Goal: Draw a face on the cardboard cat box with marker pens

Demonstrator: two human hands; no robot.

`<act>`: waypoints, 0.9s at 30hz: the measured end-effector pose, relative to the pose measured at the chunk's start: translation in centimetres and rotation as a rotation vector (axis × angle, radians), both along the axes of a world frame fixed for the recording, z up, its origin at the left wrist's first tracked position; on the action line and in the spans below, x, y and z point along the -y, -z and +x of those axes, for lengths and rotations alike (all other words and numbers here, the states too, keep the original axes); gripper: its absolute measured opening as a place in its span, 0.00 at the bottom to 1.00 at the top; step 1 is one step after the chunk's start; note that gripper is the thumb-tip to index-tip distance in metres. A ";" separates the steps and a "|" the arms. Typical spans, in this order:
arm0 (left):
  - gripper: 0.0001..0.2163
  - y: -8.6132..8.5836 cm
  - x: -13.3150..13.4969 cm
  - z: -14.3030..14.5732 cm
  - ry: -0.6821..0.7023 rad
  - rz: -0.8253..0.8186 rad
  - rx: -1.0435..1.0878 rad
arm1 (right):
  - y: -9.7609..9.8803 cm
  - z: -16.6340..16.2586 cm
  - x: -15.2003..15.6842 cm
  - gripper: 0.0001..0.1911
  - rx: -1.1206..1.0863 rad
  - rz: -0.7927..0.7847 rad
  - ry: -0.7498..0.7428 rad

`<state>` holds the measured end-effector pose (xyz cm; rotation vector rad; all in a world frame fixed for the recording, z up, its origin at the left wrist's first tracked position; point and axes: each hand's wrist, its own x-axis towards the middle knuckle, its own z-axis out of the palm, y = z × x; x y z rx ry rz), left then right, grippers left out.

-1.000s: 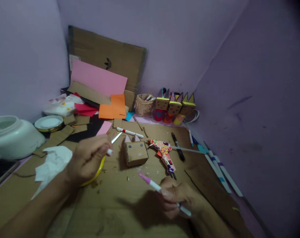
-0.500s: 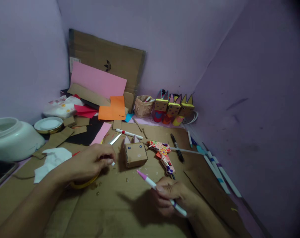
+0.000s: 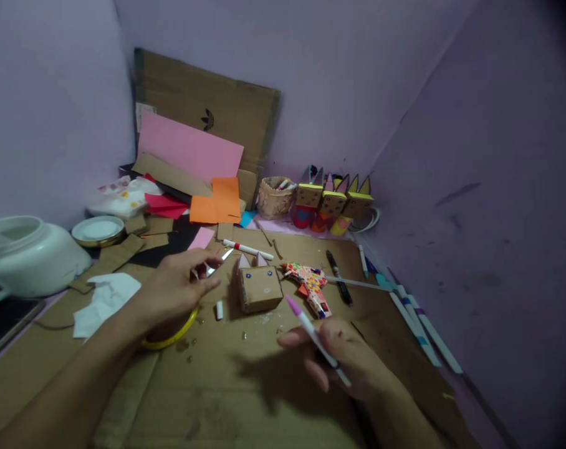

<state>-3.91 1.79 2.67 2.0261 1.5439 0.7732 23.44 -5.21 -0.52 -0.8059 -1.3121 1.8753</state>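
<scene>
A small cardboard box (image 3: 261, 292) with two pointed ears and two eyes sits on the surface, which is covered by a cardboard sheet (image 3: 208, 405). The right hand (image 3: 341, 355) is in front of the box and to its right. The grip of this hand is loose, but it has hold of a white marker (image 3: 315, 337); the fingers below are spread a little. The pink tip of the marker points up toward the box and stays apart from it in the view.

The left hand (image 3: 180, 287) is to the left of the box. Its grip is partly open, with a gap between the thumb and the fingers, and I see nothing held in it. It is over the scissors (image 3: 173, 338) with yellow handle; whether it touches them, I cannot tell. A small white cap (image 3: 219, 310) is just beside the box, on its left side.

To the right of the box lies a glue gun (image 3: 313, 280) with flower pattern, and farther right a black pen (image 3: 340, 280). Behind the box there are a felt pen (image 3: 248, 249) with a red band, and farther back a basket (image 3: 274, 199).
</scene>
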 end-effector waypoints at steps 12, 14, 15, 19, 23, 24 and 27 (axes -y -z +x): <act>0.34 0.6 1.4 3.0 0.037 -0.177 0.269 | -1.8 0.0 0.0 0.12 -0.206 0.070 0.549; 0.38 1.3 1.4 3.4 0.065 -0.180 0.267 | -1.9 0.1 0.1 0.12 -0.224 0.042 0.512; 0.40 1.6 1.4 3.6 0.077 -0.181 0.270 | -1.9 0.1 0.0 0.13 -0.235 0.031 0.488; 0.42 2.9 1.4 4.2 0.118 -0.141 0.274 | -1.6 -0.1 -0.3 0.15 -0.251 0.109 0.512; 0.38 3.5 1.3 4.4 0.116 -0.097 0.231 | -0.3 -1.1 -0.3 0.16 -0.055 0.356 0.688; 0.38 3.6 1.4 4.4 0.106 -0.093 0.221 | 0.1 -1.4 -0.3 0.13 -0.002 0.409 0.705; 0.40 3.6 1.5 4.6 0.085 -0.094 0.225 | 0.9 -1.8 -0.1 0.09 0.100 0.448 0.692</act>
